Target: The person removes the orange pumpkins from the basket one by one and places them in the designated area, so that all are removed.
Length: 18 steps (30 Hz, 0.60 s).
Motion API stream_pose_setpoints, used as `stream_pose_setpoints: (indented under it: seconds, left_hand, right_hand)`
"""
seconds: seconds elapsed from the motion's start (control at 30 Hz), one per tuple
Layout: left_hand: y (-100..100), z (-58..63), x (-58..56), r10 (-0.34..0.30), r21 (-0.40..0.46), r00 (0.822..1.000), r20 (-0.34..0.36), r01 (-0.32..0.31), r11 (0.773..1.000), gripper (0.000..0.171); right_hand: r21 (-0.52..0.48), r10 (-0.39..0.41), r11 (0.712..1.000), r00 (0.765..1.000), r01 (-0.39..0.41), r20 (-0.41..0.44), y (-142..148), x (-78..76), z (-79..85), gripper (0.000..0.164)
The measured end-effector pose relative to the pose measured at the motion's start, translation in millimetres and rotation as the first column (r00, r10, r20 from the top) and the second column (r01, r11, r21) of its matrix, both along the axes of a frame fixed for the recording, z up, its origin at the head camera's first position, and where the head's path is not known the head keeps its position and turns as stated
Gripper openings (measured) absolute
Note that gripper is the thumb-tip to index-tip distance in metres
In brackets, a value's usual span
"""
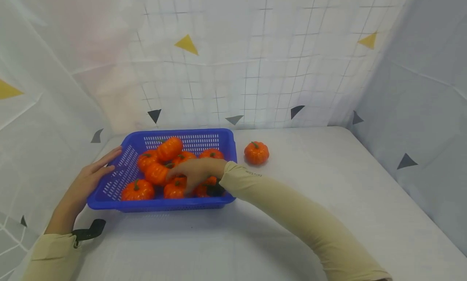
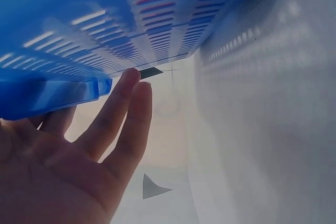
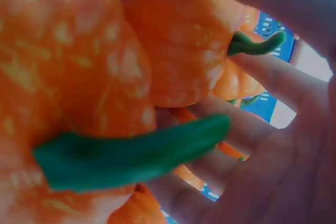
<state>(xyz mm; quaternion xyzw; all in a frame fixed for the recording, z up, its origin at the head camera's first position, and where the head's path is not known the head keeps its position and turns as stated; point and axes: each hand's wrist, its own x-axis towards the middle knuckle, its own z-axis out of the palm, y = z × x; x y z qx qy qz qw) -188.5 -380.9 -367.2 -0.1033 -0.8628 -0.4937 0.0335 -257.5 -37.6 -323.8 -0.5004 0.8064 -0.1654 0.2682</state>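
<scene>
- Pumpkins (image 1: 138, 191) lie in the basket (image 1: 160, 204), centre-left; right hand (image 1: 196, 170) among them, whether gripping I cannot tell.
- Left hand (image 1: 86, 180), fingers straight, touches the left rim; steadying should help.
- Best cup one pumpkin's body, not stem (image 3: 134, 153).

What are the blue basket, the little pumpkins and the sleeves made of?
Basket: apparently moulded plastic, smooth with a slight sheen; rows of regular slots suggest it.
Pumpkins: perhaps painted plastic or coated foam, glossy; bright highlights and smooth green stems hint they're artificial, though I can't be sure.
Sleeves: seemingly soft cloth, matt and beige, judging by their folds and creases.
</scene>
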Motion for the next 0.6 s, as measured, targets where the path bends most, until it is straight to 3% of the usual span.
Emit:
stream_pose_setpoints:
  seconds: [0.33, 0.6]
  left_hand:
    - [-1.9, -3.5, 2.7, 0.004, 0.011, 1.000, 0.001, -0.004, 1.000, 0.053]
    - [-0.9, -1.7, -0.9, 0.002, 0.025, 1.000, 0.025, -0.003, 1.000, 0.053]
  right_hand:
    - [-0.019, -0.010, 1.000, 0.997, 0.008, -0.072, 2.1, -0.3, -2.4, 0.060]
    - [-0.095, -0.090, 0.992, 0.995, 0.086, -0.042, 14.9, -1.4, 3.7, 0.062]
